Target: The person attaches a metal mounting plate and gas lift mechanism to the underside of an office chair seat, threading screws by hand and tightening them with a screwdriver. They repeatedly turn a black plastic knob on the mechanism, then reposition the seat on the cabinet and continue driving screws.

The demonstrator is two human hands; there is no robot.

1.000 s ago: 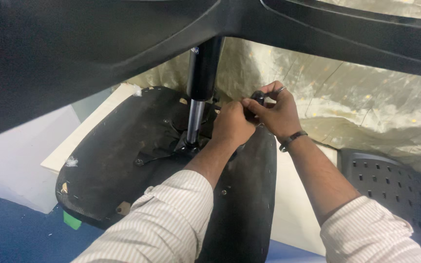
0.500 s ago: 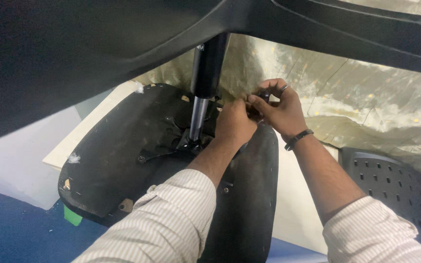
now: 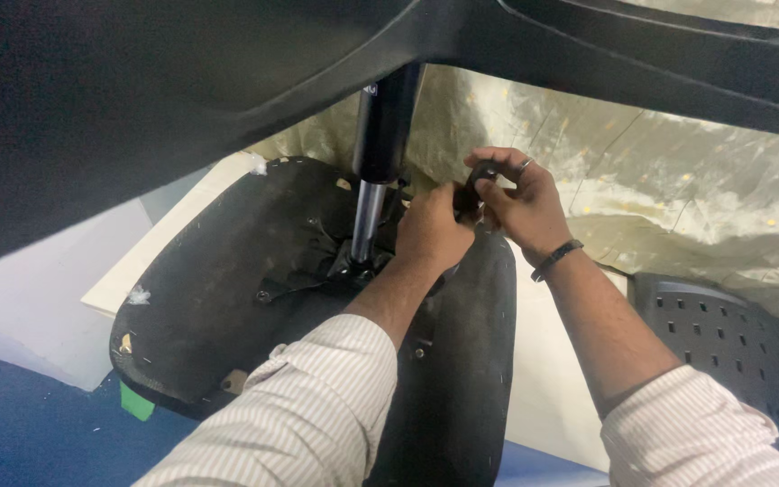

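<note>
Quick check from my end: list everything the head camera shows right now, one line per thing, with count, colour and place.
Upturned black office-chair seat underside: one, black, centre-left, lying flat.
Gas-lift column, black sleeve over a silver rod: one, rising from the seat's middle.
Black chair base arms: two visible, across the top.
Small black knob-like part: one, black, between both hands.
Crinkled pale gold sheet: one, behind, right.
Perforated black plastic panel: one, lower right.
Green scrap: one, at the seat's lower-left edge.
Left hand: on the part; striped sleeve.
Right hand: fingers pinching the part; ring, dark wristband.
</note>
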